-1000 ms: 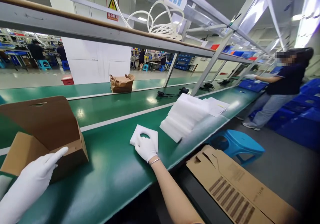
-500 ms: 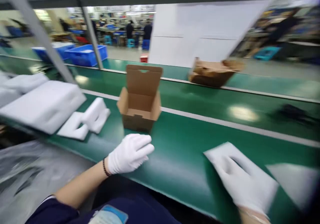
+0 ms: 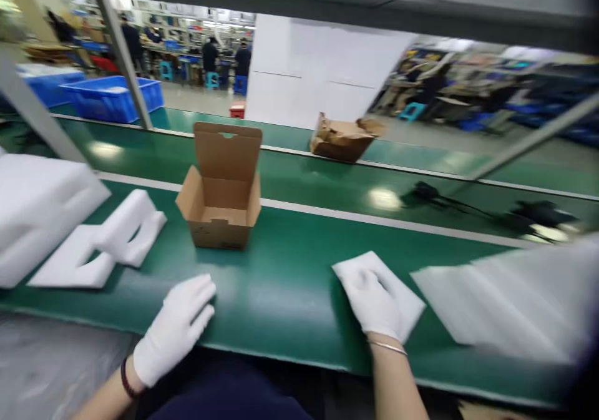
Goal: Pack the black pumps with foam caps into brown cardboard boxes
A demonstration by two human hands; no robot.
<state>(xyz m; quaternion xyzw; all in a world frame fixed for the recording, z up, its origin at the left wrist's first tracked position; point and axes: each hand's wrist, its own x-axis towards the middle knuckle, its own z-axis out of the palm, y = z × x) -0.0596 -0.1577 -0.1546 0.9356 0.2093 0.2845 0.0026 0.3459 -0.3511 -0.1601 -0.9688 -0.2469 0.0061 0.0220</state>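
Since the earlier frame the view has swung, so the open cardboard box now stands further left in the picture, and a blurred white sheet of foam has come in at the right side.

From the left, a stack of white foam lies at the left edge of the view, on the green worktop. Just beside it is a white foam insert, with open green surface between this insert and the box. The box stands upright near the white line at the back of this belt, with its flaps raised, and nothing shows inside it.

The left hand, in a white glove, is released and lies flat near the front edge of the worktop, with free room around it and in front of the box. It touches nothing except perhaps the belt.

Further right, the gloved right hand lies on a flat white foam piece near the same front edge. I cannot tell if the fingers grip this piece or only press it. The blurred sheet lies just beside this piece, with a narrow gap between them.
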